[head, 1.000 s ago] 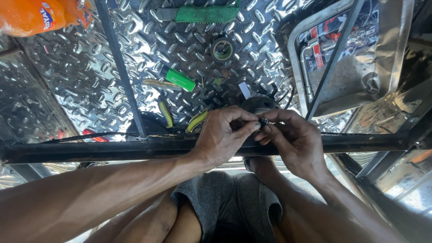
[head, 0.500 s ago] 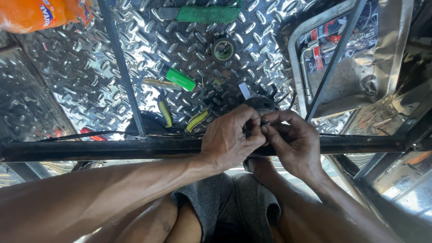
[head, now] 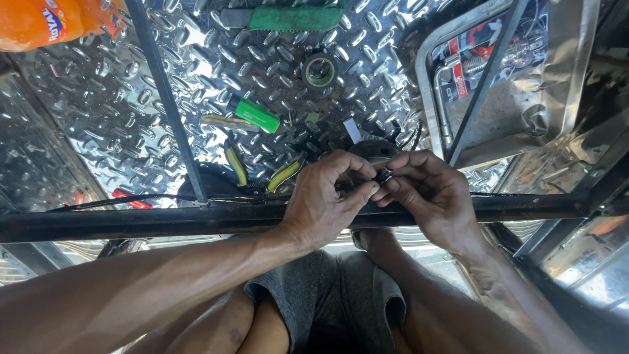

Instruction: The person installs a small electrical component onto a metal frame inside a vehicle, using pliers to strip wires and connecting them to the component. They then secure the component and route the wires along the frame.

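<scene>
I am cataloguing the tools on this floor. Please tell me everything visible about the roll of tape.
The roll of tape is a small ring, dark on the outside with a greenish band around its open core; it looks like insulating tape. It lies flat on the shiny diamond-plate metal floor, below the green-handled tool and up and right of the green lighter. Nothing touches it; both hands work well away from it, nearer the viewer.

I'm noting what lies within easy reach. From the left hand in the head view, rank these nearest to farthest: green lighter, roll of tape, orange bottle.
From the left hand:
1. Green lighter, just beyond it on the tread plate.
2. Roll of tape, farther up, near the middle.
3. Orange bottle, far top-left corner.
</scene>
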